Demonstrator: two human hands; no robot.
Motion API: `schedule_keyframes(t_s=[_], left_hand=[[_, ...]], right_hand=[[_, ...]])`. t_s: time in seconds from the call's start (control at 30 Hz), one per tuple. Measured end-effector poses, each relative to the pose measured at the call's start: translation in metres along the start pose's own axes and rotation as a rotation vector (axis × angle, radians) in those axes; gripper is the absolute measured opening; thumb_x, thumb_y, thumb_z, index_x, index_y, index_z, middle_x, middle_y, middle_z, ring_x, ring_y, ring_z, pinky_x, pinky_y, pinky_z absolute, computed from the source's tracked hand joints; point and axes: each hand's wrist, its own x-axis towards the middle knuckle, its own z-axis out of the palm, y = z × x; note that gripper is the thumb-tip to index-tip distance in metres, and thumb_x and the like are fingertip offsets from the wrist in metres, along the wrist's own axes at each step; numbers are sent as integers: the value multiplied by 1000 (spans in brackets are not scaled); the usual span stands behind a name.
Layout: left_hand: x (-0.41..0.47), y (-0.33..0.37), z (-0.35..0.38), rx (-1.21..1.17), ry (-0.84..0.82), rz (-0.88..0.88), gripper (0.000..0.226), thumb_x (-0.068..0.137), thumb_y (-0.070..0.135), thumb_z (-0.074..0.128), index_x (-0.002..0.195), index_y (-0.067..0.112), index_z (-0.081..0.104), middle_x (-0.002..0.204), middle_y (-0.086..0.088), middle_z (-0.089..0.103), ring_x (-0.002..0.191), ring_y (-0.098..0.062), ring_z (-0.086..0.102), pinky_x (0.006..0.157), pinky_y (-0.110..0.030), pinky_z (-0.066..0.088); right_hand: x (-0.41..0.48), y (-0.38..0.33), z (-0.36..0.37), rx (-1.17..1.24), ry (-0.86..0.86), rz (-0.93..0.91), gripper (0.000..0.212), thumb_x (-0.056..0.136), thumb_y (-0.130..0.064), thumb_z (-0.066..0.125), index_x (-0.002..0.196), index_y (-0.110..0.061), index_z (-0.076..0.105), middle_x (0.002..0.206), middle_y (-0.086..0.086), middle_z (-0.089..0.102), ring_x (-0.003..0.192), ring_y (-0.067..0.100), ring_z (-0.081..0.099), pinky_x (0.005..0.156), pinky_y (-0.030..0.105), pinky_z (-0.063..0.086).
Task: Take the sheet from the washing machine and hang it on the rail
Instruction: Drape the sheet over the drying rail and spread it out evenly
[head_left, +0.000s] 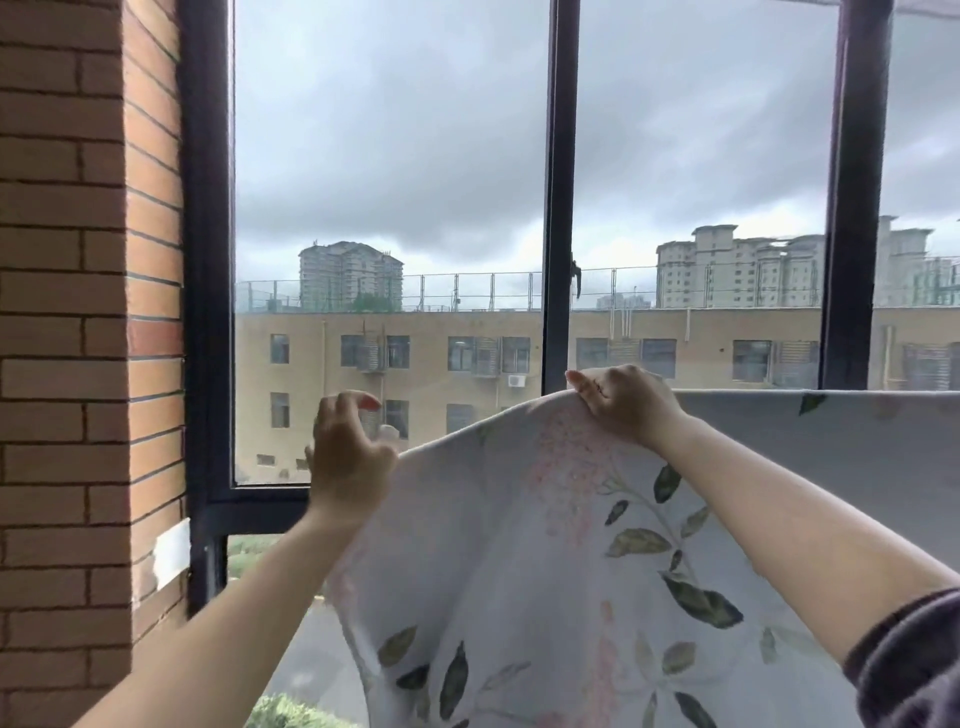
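The sheet (519, 545) is pale grey with green leaves and pink blossoms. It hangs in front of the window, and its top edge runs level off to the right. The rail itself is hidden under the cloth. My right hand (626, 405) grips the sheet's top edge with curled fingers and holds it up as a peak. My left hand (348, 452) is raised at the sheet's left edge with its fingers curled; I cannot tell whether it holds cloth. The washing machine is out of view.
A red brick wall (78, 312) stands on the left. Dark window frames (558, 208) and glass panes are close behind the sheet, with buildings and a cloudy sky outside. A dark sleeve (914, 660) covers my right upper arm.
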Motion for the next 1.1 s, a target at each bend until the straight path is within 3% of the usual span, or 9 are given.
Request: schedule_keyframes(t_s=[0.2, 0.27, 0.33, 0.4, 0.53, 0.7, 0.83, 0.97, 1.1], left_hand=[[-21, 60, 72, 41, -286, 237, 24, 88, 18, 51, 112, 18, 53, 119, 0, 54, 104, -15, 50, 95, -38, 41], [-25, 85, 97, 95, -343, 281, 26, 93, 25, 45, 117, 19, 51, 120, 1, 52, 103, -14, 50, 95, -34, 38], [-26, 106, 118, 171, -363, 319, 27, 95, 31, 39, 117, 18, 49, 118, 0, 51, 103, -16, 49, 95, -36, 34], [-26, 123, 135, 259, -350, 347, 29, 96, 34, 33, 112, 17, 51, 113, -1, 53, 101, -18, 51, 93, -38, 34], [-27, 151, 170, 481, -285, 422, 39, 97, 37, 27, 96, 13, 58, 97, -6, 62, 89, -24, 56, 86, -39, 37], [-33, 163, 196, 636, -199, 421, 52, 97, 39, 25, 81, 12, 66, 78, -7, 68, 70, -24, 61, 72, -32, 40], [-36, 159, 206, 590, -53, 390, 56, 87, 35, 23, 58, 11, 65, 58, -9, 64, 51, -26, 57, 66, -33, 44], [-40, 160, 215, 592, 20, 348, 54, 86, 32, 25, 57, 9, 64, 57, -10, 64, 53, -28, 57, 72, -38, 43], [-45, 174, 226, 655, 3, 295, 53, 89, 32, 25, 61, 10, 65, 65, -7, 66, 71, -29, 58, 80, -40, 35]], right_hand=[[-13, 22, -12, -29, -2, -29, 50, 101, -41, 26, 53, -30, 36, 52, -4, 42, 65, 21, 50, 70, 32, 40], [-15, 43, -13, -60, 6, -36, 53, 100, -44, 23, 81, -21, 67, 71, 8, 64, 77, 27, 60, 71, 32, 37], [-16, 65, -11, -103, 29, -55, 61, 97, -50, 16, 111, -19, 67, 90, 11, 70, 85, 27, 63, 67, 30, 36], [-17, 86, -9, -128, 34, -62, 69, 94, -53, 11, 100, -13, 66, 88, 10, 69, 81, 26, 63, 64, 29, 32], [-27, 129, -17, -153, 27, 6, 52, 99, -47, 19, 77, -16, 55, 89, 14, 68, 86, 31, 62, 67, 32, 33], [-39, 182, -26, -174, 38, 100, 54, 100, -42, 20, 110, -16, 66, 103, 15, 68, 99, 34, 60, 73, 34, 35], [-49, 222, -35, -184, 97, 151, 53, 100, -38, 24, 88, -7, 65, 96, 20, 68, 94, 36, 61, 74, 35, 37], [-57, 256, -35, -207, 193, 165, 55, 100, -37, 25, 81, -6, 66, 88, 21, 69, 88, 37, 63, 70, 35, 38], [-57, 269, -29, -241, 253, 193, 65, 90, -43, 16, 81, -8, 69, 85, 19, 70, 84, 37, 64, 71, 35, 43]])
